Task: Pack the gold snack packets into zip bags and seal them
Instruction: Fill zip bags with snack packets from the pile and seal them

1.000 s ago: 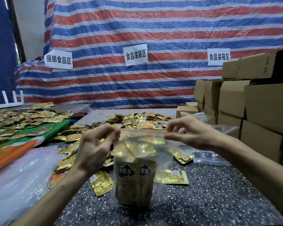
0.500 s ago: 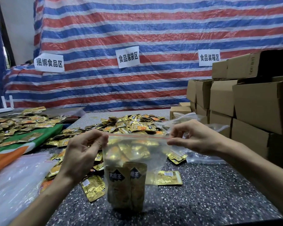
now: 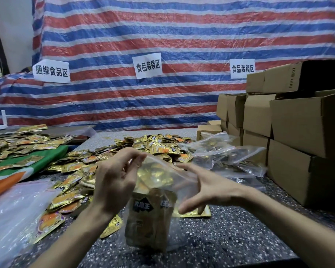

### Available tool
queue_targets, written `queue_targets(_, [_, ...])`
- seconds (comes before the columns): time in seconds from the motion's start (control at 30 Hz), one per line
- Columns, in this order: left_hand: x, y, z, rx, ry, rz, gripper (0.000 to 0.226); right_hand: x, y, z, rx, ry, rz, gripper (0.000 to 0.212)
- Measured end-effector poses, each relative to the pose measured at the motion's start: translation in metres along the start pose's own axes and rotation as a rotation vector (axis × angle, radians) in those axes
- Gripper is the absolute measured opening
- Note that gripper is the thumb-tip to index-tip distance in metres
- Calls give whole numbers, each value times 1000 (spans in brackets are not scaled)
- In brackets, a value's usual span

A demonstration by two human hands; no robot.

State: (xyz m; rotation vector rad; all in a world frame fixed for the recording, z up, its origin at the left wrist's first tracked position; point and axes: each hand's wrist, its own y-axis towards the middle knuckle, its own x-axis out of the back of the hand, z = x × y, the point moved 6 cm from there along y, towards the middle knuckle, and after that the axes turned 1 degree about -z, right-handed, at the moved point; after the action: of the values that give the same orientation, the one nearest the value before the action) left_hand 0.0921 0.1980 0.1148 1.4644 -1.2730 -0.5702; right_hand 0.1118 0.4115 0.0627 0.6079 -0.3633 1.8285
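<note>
Item: zip bag, clear plastic, standing upright on the speckled table near the middle of its front edge. Contents: gold packets, two of them upright at the bottom with dark labels facing forward.
Left hand: thumb and forefinger pinch the bag's top edge at its left corner; the other fingers are loosely curled.
Right hand: fingers straight and spread, palm towards the bag's right side; blurred, so contact is uncertain.
Loose packets: a heap across the middle of the table and along its left side.
Spare clear bags: a crumpled pile towards the right edge.
Cardboard boxes: stacked at the right edge.
Striped tarp: behind the table's far edge, bearing three paper signs.
</note>
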Motion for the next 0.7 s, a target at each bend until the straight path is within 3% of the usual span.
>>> queue_targets(0.03, [-6, 0, -5, -24, 1, -4, 13, -9, 5, -3, 21, -85, 33, 101])
queue_targets(0.13, [-22, 0, -14, -27, -23, -9, 15, -23, 17, -11, 10, -252, 79, 29])
queue_targets(0.17, [-26, -1, -14, 3, -32, -8, 17, -21, 20, -12, -8, -246, 64, 14])
queue_targets(0.27, [-35, -4, -6, 97, -17, -20, 23, 2, 25, -9, -83, -140, -6, 16])
queue_targets(0.37, [-45, -9, 5, 166, -10, 16, 43, 50, 28, 5, -88, -81, -184, 18])
queue_targets(0.43, [-53, -13, 13, 185, -8, 53, 49, 91, 33, 19, -33, -76, -370, 23])
queue_targets(0.53, [-70, -16, 21, 199, -32, 149, 38, 159, 40, 37, 62, -74, -743, 29])
queue_targets(0.63, [-92, -17, 28, 212, -30, 245, 31, 209, 45, 43, 116, -322, -1135, 48])
queue_targets(0.7, [-105, -21, 32, 233, -28, 297, 25, 225, 56, 26, 54, -461, -1210, 29])
